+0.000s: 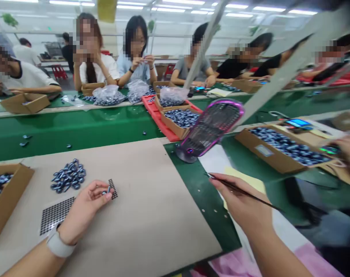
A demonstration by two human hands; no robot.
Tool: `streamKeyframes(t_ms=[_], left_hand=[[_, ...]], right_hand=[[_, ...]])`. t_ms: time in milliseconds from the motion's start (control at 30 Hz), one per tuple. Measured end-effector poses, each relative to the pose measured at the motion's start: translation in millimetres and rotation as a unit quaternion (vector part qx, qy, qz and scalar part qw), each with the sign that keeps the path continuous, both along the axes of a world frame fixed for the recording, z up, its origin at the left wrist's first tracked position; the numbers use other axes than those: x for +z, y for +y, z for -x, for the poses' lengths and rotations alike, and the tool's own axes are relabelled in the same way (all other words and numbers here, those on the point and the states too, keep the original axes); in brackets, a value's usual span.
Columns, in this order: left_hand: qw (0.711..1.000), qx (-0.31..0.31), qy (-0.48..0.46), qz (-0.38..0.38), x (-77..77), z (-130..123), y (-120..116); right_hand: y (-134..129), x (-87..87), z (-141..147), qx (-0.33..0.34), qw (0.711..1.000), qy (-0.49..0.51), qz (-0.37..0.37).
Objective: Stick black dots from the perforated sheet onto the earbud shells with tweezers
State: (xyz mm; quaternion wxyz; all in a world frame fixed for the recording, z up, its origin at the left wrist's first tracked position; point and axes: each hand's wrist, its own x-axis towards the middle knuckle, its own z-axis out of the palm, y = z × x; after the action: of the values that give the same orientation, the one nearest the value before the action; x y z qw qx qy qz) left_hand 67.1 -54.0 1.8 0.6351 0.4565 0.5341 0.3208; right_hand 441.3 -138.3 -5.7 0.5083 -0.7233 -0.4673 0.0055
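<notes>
left hand (87,207) closed in a pinch on a small glossy part (108,189), just above the beige board (151,192), with a short dotted strip (113,189) right by the fingertips. right hand (246,204) grips slim dark tweezers (235,187) like a pen, out over the green tabletop (188,173); can't tell if the tips hold anything. progress: one part in hand, a loose pile (68,176) on the board, more in the left box (15,200); can't tell which of these are worked and which are not, or if the held one carries a dot, so no count of done vs left. dotted sheet (57,213) lies flat by the left wrist, rows look mostly full. materials: parts are shiny blue-grey, hard-looking, rounded head with a narrow stem; sheet is thin, pale, with round black dots in a tight grid; strip has the same dots; board smooth, matte; box plain brown cardboard, open top. purple-rimmed fan (212,127) stands past the board, right box (281,163) full of similar parts.
</notes>
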Motion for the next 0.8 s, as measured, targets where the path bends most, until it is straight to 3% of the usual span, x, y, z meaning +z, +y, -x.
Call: streamKeyframes(t_ms=[100, 200, 267, 333, 433, 533, 733, 800], left_hand=[[0.997, 0.068, 0.039, -0.012, -4.7, 27.5, -8.3], [0.992, 0.114, 0.048, -0.012, -5.8, 34.7, -10.0], [0.993, 0.114, 0.036, -0.014, -7.6, 31.7, -8.0], [0.996, 0.09, 0.009, -0.013, -11.7, 26.3, -5.5], [0.999, 0.047, -0.02, 0.0, -20.4, 20.1, -4.1], [1.0, 0.003, 0.011, 0.003, -25.2, 19.6, -6.2], [0.99, -0.131, 0.044, 0.005, -19.0, 24.6, -15.5], [0.989, -0.143, 0.033, 0.016, -16.5, 25.5, -16.8]], right_hand=[[24.0, 10.8, 55.0, 0.145, 0.985, 0.062, 0.07], [58.0, 14.3, 122.2, 0.315, 0.927, 0.173, 0.105], [80.2, 10.6, 161.8, 0.38, 0.877, 0.246, 0.164], [97.9, 2.2, 189.1, 0.405, 0.854, 0.263, 0.194], [111.7, -12.9, 204.3, 0.409, 0.838, 0.283, 0.225], [113.2, -20.9, 201.8, 0.405, 0.826, 0.301, 0.252], [104.8, -16.6, 199.4, 0.418, 0.805, 0.301, 0.294], [101.5, -14.7, 199.3, 0.422, 0.798, 0.3, 0.308]])
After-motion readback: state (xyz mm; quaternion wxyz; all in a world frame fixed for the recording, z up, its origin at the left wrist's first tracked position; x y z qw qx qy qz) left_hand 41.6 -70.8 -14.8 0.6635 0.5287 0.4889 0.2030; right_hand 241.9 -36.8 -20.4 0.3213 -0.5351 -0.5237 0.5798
